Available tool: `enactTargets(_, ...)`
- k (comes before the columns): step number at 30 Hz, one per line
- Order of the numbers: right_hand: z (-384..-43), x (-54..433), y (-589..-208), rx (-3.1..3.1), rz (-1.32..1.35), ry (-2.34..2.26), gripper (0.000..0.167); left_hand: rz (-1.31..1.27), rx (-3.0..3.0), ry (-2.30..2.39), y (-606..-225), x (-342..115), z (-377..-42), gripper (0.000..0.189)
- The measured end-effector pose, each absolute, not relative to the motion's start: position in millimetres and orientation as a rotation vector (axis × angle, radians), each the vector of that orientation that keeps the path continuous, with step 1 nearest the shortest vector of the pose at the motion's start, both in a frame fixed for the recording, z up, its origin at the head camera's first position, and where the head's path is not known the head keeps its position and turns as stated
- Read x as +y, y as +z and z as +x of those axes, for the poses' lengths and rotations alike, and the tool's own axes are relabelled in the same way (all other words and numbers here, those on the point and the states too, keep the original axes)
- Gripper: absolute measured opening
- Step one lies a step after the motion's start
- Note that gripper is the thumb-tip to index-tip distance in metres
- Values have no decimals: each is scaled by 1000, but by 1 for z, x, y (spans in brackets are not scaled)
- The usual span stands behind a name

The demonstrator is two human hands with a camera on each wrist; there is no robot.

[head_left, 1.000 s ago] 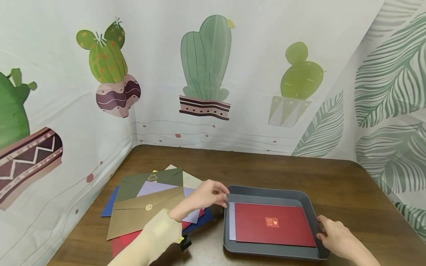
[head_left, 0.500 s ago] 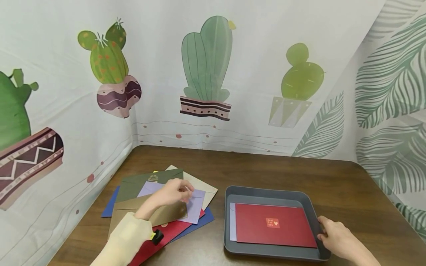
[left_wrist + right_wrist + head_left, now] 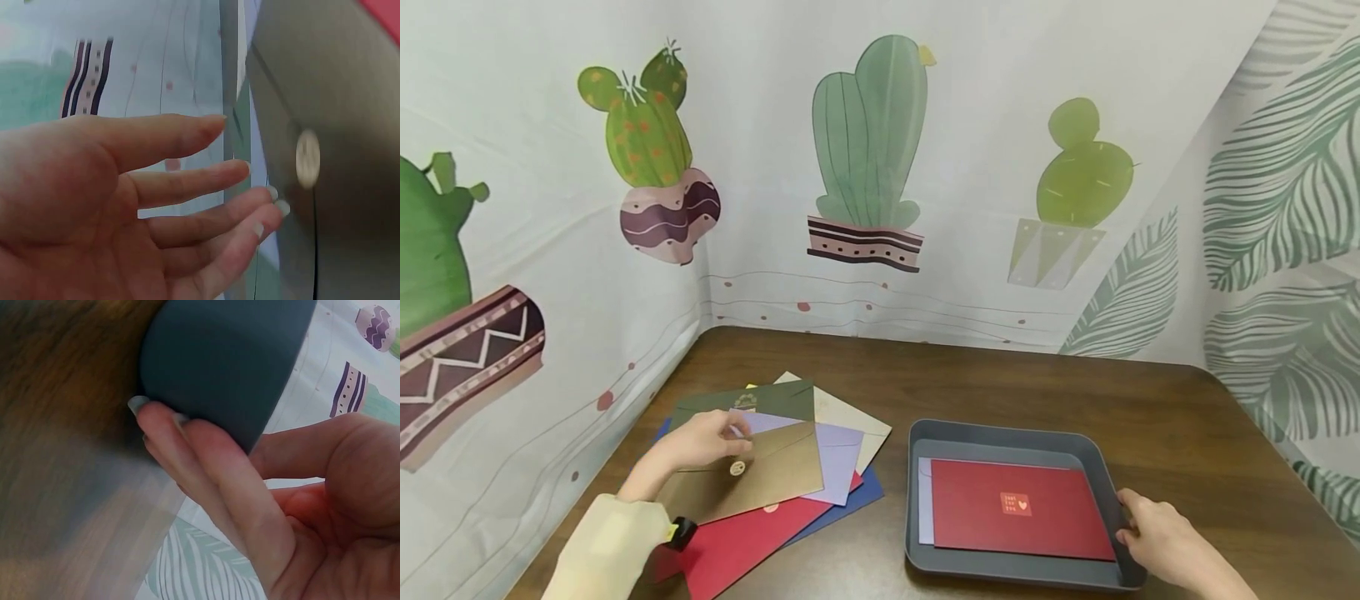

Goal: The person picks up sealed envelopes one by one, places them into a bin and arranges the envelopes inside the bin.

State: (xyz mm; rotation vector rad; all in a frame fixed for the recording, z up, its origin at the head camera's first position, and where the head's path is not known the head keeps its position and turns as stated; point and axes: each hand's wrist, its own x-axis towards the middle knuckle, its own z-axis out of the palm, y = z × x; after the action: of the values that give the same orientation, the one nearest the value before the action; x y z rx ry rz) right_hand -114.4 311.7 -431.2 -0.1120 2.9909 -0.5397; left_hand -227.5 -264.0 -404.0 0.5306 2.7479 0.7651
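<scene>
My left hand (image 3: 703,439) hovers over a gold-brown envelope (image 3: 786,467) with a round seal, at the left of the table. In the left wrist view its fingers are loosely extended, holding nothing, with the fingertips close to the envelopes; contact is unclear. Around and under the gold-brown envelope lie a dark green envelope (image 3: 786,397), a lavender envelope (image 3: 844,454), a cream envelope (image 3: 853,412), a red envelope (image 3: 748,542) and a blue envelope (image 3: 857,502). My right hand (image 3: 1161,533) grips the right wall of a dark grey tray (image 3: 1000,432), thumb on the inner side, fingers outside.
Inside the tray a dark red envelope (image 3: 966,504) with a heart label partly covers another lavender envelope (image 3: 926,512). The wooden table (image 3: 955,375) meets a white cloth backdrop (image 3: 752,167) printed with cacti behind and at the left.
My left hand has moved left from beside the tray's left rim, across the envelope pile, to above the gold-brown envelope's left part. My right hand keeps its grip on the tray.
</scene>
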Motion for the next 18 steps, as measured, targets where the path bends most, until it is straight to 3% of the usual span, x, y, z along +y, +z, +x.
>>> enactTargets(11,-114,313,-431,2995,-118,-528,35,353,2741,482,-396,-306,-226,45)
enactTargets(18,-117,313,-429,2984,-111,-545,36,242,2731,356,-397,-312,-219,78)
